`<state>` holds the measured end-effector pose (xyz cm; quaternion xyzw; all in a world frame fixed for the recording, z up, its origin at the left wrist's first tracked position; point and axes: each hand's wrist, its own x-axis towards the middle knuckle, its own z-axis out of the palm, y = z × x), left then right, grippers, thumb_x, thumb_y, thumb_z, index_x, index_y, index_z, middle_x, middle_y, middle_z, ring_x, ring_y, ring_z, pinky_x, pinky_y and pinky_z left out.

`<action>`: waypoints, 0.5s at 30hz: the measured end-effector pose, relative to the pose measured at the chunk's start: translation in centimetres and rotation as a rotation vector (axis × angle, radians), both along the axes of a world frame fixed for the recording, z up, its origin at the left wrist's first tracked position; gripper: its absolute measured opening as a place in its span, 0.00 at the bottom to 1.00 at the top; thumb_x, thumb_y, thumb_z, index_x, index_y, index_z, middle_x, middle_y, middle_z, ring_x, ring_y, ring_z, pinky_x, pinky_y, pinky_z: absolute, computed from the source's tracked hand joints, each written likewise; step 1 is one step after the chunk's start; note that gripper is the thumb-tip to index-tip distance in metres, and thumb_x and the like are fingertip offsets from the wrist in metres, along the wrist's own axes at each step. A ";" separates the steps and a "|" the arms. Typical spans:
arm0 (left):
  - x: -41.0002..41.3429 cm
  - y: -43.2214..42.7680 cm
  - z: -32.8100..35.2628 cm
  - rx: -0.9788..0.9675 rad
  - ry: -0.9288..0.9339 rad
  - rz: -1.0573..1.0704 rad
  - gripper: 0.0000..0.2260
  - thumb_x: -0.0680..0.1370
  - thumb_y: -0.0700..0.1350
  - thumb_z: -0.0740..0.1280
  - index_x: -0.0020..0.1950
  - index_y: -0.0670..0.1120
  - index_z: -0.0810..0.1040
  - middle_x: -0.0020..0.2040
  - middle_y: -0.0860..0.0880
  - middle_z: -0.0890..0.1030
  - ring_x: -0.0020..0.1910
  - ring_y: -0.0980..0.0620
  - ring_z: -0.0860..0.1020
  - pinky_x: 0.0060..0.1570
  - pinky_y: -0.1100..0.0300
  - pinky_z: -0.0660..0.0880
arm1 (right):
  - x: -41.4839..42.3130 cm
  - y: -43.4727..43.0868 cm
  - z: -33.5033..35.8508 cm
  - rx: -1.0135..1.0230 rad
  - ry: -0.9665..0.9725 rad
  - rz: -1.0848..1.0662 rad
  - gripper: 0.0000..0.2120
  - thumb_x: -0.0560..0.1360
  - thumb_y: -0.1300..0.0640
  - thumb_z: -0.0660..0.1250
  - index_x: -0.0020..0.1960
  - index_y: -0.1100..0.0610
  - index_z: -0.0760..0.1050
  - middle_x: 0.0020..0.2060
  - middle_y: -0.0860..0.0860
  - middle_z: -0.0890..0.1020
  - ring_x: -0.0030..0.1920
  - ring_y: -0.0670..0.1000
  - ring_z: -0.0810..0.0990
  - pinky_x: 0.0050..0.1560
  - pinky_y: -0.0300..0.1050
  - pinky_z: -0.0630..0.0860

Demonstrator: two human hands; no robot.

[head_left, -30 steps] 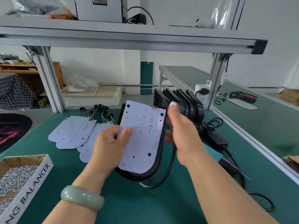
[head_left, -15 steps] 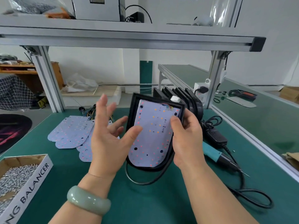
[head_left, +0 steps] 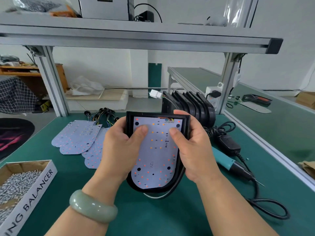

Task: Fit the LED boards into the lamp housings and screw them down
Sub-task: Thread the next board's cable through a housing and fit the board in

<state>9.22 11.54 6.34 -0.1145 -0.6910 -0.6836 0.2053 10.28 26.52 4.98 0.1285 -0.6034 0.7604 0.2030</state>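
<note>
step in hand: seating the led board (head_left: 156, 159) in the lamp housing (head_left: 146, 114). the assembly is held above the green bench (head_left: 170, 218), tilted toward the camera. the left hand (head_left: 119, 150) and right hand (head_left: 192, 150) each grip a side wall of the housing, thumbs pressed flat on the board. the board is pale, round-ended, dotted with red and amber leds, marked 12v, and appears to lie inside the black rim. its holes show no screws. next move, by judgement: take screws from the box (head_left: 17, 181) and pick up the electric screwdriver (head_left: 228, 162).
</note>
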 end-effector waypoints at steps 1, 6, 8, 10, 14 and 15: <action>0.1 0.1 0.1 -0.011 0.010 0.007 0.11 0.76 0.39 0.70 0.40 0.55 0.80 0.37 0.57 0.83 0.37 0.55 0.80 0.40 0.55 0.79 | 0.0 0.1 0.0 -0.008 -0.007 0.000 0.15 0.70 0.60 0.68 0.51 0.42 0.79 0.47 0.48 0.85 0.49 0.48 0.82 0.51 0.44 0.79; 0.1 -0.8 -0.3 -0.138 -0.101 -0.275 0.04 0.73 0.45 0.70 0.46 0.51 0.79 0.40 0.59 0.84 0.39 0.60 0.80 0.41 0.65 0.78 | -0.2 0.8 0.6 -0.163 -0.056 -0.086 0.12 0.77 0.68 0.65 0.54 0.53 0.77 0.44 0.48 0.85 0.46 0.48 0.82 0.50 0.46 0.80; 0.1 -1.1 -0.7 -0.307 -0.140 -0.247 0.01 0.72 0.46 0.70 0.42 0.50 0.79 0.35 0.58 0.82 0.33 0.61 0.77 0.38 0.65 0.75 | -0.2 1.3 0.8 -0.207 -0.054 -0.067 0.12 0.77 0.68 0.63 0.56 0.54 0.75 0.44 0.47 0.85 0.46 0.47 0.82 0.50 0.45 0.80; 0.0 -0.9 -0.8 -0.347 -0.132 -0.127 0.06 0.75 0.41 0.70 0.39 0.50 0.79 0.33 0.59 0.82 0.29 0.62 0.76 0.33 0.68 0.74 | 0.0 1.5 1.0 -0.189 -0.052 -0.030 0.12 0.77 0.67 0.64 0.56 0.53 0.75 0.45 0.47 0.85 0.47 0.49 0.82 0.52 0.48 0.80; 0.0 -0.1 -1.0 -0.402 -0.123 -0.056 0.07 0.75 0.41 0.69 0.38 0.50 0.77 0.31 0.59 0.81 0.29 0.62 0.76 0.29 0.70 0.71 | 0.2 1.6 1.0 -0.147 -0.060 -0.134 0.11 0.76 0.68 0.66 0.52 0.53 0.76 0.41 0.46 0.85 0.43 0.47 0.82 0.47 0.44 0.80; 0.0 0.0 -1.1 -0.404 -0.130 -0.054 0.06 0.75 0.42 0.69 0.39 0.50 0.78 0.33 0.57 0.82 0.31 0.59 0.78 0.32 0.67 0.73 | 0.1 1.7 1.0 -0.152 -0.052 -0.155 0.11 0.76 0.68 0.66 0.51 0.54 0.76 0.40 0.46 0.85 0.42 0.47 0.82 0.47 0.44 0.80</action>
